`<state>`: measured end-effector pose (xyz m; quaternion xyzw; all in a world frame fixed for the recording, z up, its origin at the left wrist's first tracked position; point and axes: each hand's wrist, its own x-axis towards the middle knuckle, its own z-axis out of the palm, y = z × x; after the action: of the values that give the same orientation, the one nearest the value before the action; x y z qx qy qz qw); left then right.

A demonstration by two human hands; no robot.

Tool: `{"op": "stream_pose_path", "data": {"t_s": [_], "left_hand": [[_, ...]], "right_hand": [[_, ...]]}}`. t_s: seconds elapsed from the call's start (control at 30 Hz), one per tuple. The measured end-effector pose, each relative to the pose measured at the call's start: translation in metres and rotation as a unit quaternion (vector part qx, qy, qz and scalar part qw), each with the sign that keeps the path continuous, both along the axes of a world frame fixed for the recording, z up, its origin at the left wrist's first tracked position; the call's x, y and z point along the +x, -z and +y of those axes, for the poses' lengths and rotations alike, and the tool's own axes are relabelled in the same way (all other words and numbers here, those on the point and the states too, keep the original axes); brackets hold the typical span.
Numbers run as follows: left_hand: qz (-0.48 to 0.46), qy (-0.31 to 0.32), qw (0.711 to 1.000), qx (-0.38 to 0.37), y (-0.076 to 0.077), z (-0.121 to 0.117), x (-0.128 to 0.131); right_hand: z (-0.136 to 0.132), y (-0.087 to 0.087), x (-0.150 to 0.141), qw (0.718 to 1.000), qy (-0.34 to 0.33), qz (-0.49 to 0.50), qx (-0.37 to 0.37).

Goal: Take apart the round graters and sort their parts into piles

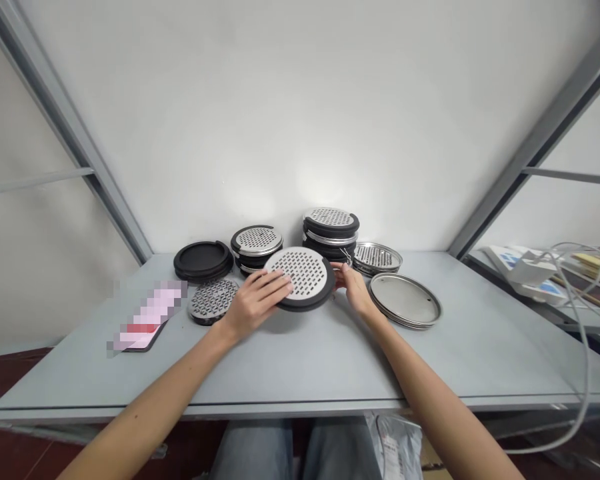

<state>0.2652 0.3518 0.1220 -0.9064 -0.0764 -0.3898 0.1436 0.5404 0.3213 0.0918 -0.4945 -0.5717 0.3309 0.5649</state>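
A round grater (303,273) with a silver slotted face and a black rim is tilted above the table between my hands. My left hand (260,300) is closed on its left side, fingers lying over the face. At its right edge, my right hand (351,285) has its fingers curled at the black rim, partly hidden behind it. Behind it stand a tall stack of similar graters (331,227) and a lower stack (257,241). Left of my left hand lies a coarse-holed grater plate (213,300). Plain metal discs (405,299) are stacked beside my right forearm.
Black round trays (203,259) sit at the back left, slotted metal discs (377,256) at the back right. A phone (147,327), partly blurred, lies on the grey table (290,373). A white cable (585,373) hangs at the right edge, near a side shelf.
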Motion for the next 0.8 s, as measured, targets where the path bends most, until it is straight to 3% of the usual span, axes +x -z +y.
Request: {"op": "stream_pose_path", "data": {"t_s": [0.13, 0.27, 0.5, 0.8], "left_hand": [[0.054, 0.037, 0.997, -0.032, 0.011, -0.006, 0.000], [0.039, 0.058, 0.995, -0.067, 0.015, -0.010, 0.001], [-0.015, 0.088, 0.992, -0.086, 0.009, -0.008, -0.003], [0.013, 0.094, 0.989, -0.118, 0.014, 0.003, -0.012]], "right_hand": [[0.000, -0.001, 0.000, 0.996, -0.051, 0.044, -0.055], [-0.001, -0.001, -0.007, 0.992, -0.075, 0.057, -0.087], [-0.007, -0.004, -0.024, 0.934, -0.140, 0.252, -0.210], [-0.006, -0.003, -0.026, 0.930, -0.152, 0.246, -0.226]]}}
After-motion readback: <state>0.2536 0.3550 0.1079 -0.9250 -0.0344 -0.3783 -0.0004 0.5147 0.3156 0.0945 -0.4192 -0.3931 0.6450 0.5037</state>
